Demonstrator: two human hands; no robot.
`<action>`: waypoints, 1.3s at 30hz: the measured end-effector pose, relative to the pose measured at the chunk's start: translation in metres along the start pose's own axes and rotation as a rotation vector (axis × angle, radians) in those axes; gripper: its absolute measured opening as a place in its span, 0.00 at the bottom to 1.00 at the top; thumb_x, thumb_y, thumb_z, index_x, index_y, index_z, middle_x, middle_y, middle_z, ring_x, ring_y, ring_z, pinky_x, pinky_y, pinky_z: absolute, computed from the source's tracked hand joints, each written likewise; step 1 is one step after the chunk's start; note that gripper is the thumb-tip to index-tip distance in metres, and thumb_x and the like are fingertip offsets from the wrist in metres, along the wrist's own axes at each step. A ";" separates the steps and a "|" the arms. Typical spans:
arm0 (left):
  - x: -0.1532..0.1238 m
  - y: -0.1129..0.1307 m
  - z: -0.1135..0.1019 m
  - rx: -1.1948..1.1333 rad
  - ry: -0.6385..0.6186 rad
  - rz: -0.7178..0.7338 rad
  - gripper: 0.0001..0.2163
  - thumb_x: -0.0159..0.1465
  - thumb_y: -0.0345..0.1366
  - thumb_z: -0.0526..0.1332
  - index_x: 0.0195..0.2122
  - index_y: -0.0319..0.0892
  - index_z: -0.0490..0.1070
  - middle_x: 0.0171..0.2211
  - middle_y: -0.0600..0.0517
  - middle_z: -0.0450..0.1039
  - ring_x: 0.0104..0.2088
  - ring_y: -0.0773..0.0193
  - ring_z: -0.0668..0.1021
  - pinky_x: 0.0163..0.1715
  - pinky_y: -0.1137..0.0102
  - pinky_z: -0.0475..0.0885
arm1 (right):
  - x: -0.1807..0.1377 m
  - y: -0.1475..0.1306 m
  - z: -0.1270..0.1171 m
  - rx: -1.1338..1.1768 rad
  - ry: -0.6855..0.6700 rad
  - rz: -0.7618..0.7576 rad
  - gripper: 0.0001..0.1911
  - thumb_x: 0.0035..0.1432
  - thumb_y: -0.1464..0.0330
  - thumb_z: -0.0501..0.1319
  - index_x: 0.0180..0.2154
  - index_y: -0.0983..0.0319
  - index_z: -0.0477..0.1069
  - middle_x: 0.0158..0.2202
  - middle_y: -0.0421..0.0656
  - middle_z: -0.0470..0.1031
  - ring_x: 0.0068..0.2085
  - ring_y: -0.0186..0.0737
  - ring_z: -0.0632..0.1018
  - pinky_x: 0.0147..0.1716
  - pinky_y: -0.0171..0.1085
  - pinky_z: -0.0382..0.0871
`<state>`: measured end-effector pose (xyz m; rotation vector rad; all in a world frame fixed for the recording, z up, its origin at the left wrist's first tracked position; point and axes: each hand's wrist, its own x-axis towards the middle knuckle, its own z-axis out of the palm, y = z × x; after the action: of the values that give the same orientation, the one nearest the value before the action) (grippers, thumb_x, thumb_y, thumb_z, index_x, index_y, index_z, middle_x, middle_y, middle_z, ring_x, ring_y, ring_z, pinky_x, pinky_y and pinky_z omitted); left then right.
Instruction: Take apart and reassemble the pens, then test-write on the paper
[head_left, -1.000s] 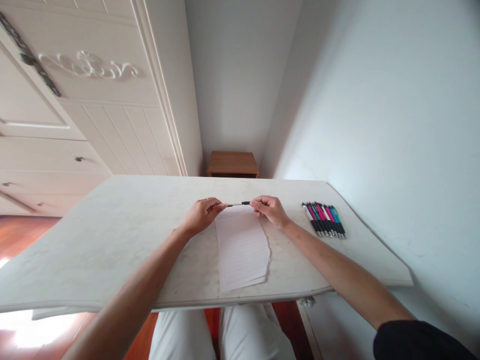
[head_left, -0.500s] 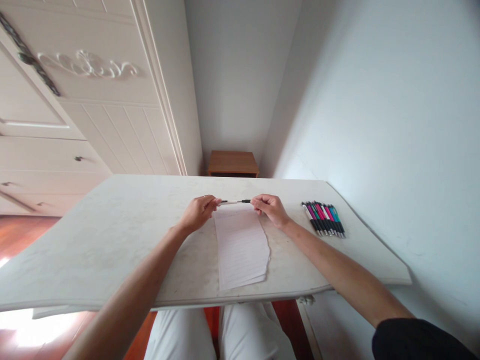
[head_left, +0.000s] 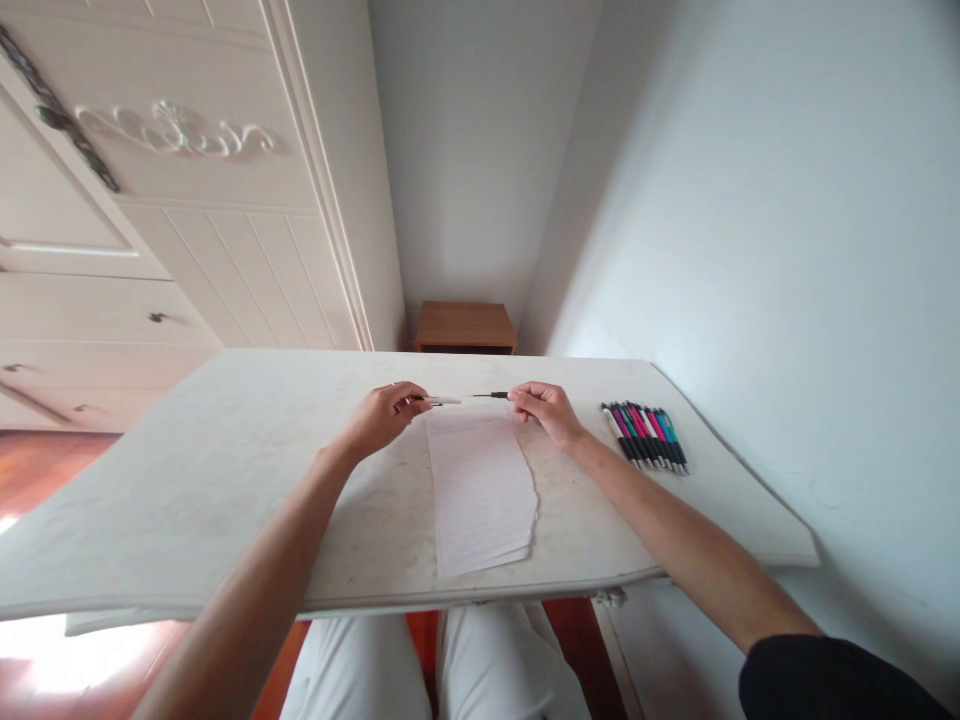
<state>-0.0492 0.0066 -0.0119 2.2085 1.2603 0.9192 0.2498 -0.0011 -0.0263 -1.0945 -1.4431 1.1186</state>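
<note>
A: Left hand [head_left: 390, 415], state?
B: Closed in a pinch, thumb against fingers, on a white pen barrel [head_left: 450, 401]. Barrel points right, roughly level, near frame centre. A dark detail at the thumb is too small to identify.
A: Right hand [head_left: 551, 410]?
B: Also pinching, just right of frame centre. Between thumb and fingers: a black pen grip section [head_left: 499, 395], pointing left.
A: Condition of the pen?
B: In two parts, well apart from the fit of one piece: a visible gap lies between them. A thin dark rod [head_left: 481, 396] projects from the grip section toward the barrel.
A: Below the parts?
B: Ruled paper [head_left: 480, 495], right edge ragged, lower centre of the frame, flat on the white table [head_left: 262, 480].
A: Right of frame?
B: A row of pens [head_left: 645, 437], side by side, barrels purple, green, pink, white and blue, grips black.
</note>
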 end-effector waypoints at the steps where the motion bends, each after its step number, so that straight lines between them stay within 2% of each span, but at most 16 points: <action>1: 0.000 -0.001 -0.002 0.009 0.000 0.008 0.13 0.63 0.46 0.58 0.36 0.42 0.76 0.29 0.52 0.76 0.25 0.65 0.75 0.29 0.73 0.69 | 0.001 0.000 -0.002 0.002 0.011 0.003 0.18 0.48 0.53 0.68 0.26 0.63 0.75 0.23 0.40 0.72 0.23 0.31 0.68 0.24 0.33 0.63; 5: -0.001 -0.005 -0.009 0.046 -0.004 0.033 0.13 0.63 0.46 0.58 0.36 0.43 0.77 0.32 0.50 0.78 0.27 0.65 0.75 0.31 0.72 0.70 | 0.005 0.001 -0.010 0.013 0.035 0.028 0.18 0.45 0.54 0.70 0.26 0.63 0.75 0.23 0.40 0.72 0.23 0.31 0.68 0.23 0.32 0.63; 10: -0.001 -0.012 -0.014 0.051 -0.035 0.038 0.13 0.63 0.46 0.58 0.36 0.44 0.78 0.33 0.50 0.78 0.28 0.64 0.75 0.32 0.71 0.70 | 0.005 0.001 -0.017 -0.068 -0.020 0.089 0.18 0.45 0.54 0.70 0.27 0.64 0.76 0.22 0.39 0.72 0.22 0.30 0.68 0.21 0.31 0.60; 16: -0.001 -0.014 -0.014 0.081 -0.058 0.035 0.13 0.62 0.46 0.59 0.36 0.45 0.79 0.34 0.50 0.79 0.29 0.64 0.75 0.34 0.70 0.70 | 0.003 -0.001 -0.020 -0.362 -0.180 -0.067 0.16 0.51 0.56 0.66 0.30 0.64 0.78 0.25 0.41 0.76 0.25 0.34 0.72 0.26 0.34 0.63; 20: -0.001 -0.016 -0.014 0.088 -0.038 0.047 0.13 0.62 0.46 0.59 0.36 0.45 0.80 0.33 0.50 0.79 0.28 0.64 0.74 0.33 0.70 0.69 | 0.001 -0.002 -0.019 -0.475 -0.211 -0.170 0.13 0.53 0.59 0.65 0.32 0.63 0.80 0.31 0.44 0.80 0.31 0.38 0.75 0.32 0.36 0.66; 24: -0.001 -0.018 -0.015 0.073 -0.016 0.066 0.13 0.63 0.44 0.59 0.37 0.45 0.80 0.33 0.50 0.78 0.29 0.64 0.75 0.34 0.70 0.69 | 0.002 -0.002 -0.021 -0.557 -0.237 -0.216 0.11 0.55 0.61 0.65 0.34 0.62 0.81 0.32 0.44 0.78 0.30 0.36 0.73 0.31 0.36 0.65; 32: -0.001 -0.016 -0.017 0.075 0.000 0.066 0.13 0.63 0.42 0.58 0.38 0.45 0.81 0.34 0.49 0.79 0.29 0.64 0.75 0.34 0.71 0.69 | 0.003 0.003 -0.025 -0.609 -0.257 -0.258 0.10 0.55 0.62 0.65 0.35 0.61 0.81 0.31 0.43 0.74 0.29 0.35 0.71 0.31 0.36 0.65; 39: -0.002 -0.012 -0.019 0.028 0.028 0.115 0.13 0.61 0.34 0.56 0.39 0.43 0.81 0.32 0.49 0.78 0.30 0.65 0.76 0.33 0.71 0.70 | 0.004 0.006 -0.026 -0.624 -0.269 -0.252 0.09 0.55 0.63 0.65 0.36 0.60 0.81 0.32 0.43 0.73 0.29 0.35 0.72 0.32 0.36 0.66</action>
<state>-0.0708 0.0117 -0.0077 2.3177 1.1755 0.9846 0.2752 0.0064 -0.0285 -1.1568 -2.1660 0.6604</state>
